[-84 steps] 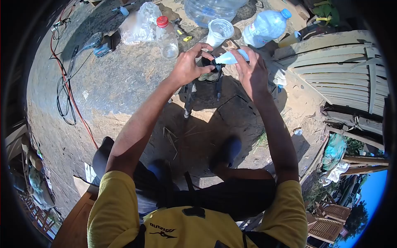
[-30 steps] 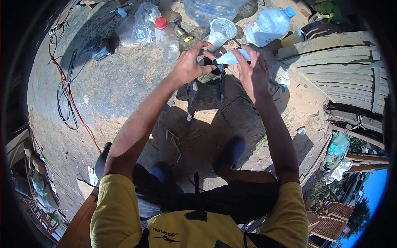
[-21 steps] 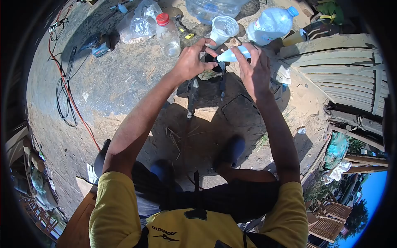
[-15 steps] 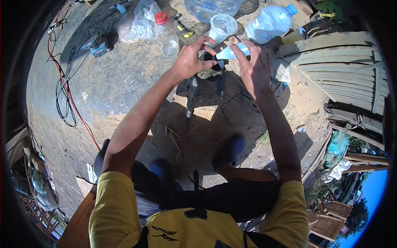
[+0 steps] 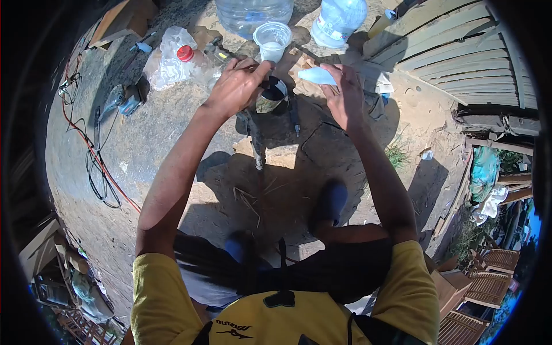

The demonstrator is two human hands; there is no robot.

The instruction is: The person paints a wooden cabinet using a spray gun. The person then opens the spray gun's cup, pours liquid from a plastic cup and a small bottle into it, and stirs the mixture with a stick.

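My right hand (image 5: 345,95) is wrapped round a small pale-blue bottle (image 5: 317,75) whose tip points left. My left hand (image 5: 237,86) is closed beside a dark round cup-like part (image 5: 275,89); a small dark thing shows at its fingertips, too small to name. The bottle tip is apart from the dark part. Below the round part, two dark tool-like pieces, one with a metal end (image 5: 259,161), reach down. A translucent plastic cup (image 5: 272,41) stands just beyond my hands.
A red-capped bottle (image 5: 185,54) and a plastic bag (image 5: 167,68) lie beyond my left hand. Large water bottles (image 5: 338,22) stand at the back. A power tool (image 5: 131,99) and cables (image 5: 95,161) are at left, a slatted wooden panel (image 5: 477,52) at right.
My hands have moved apart, and the bottle tip has left the dark round part. My left hand has turned its back upward and its fingers have closed. The view has shifted.
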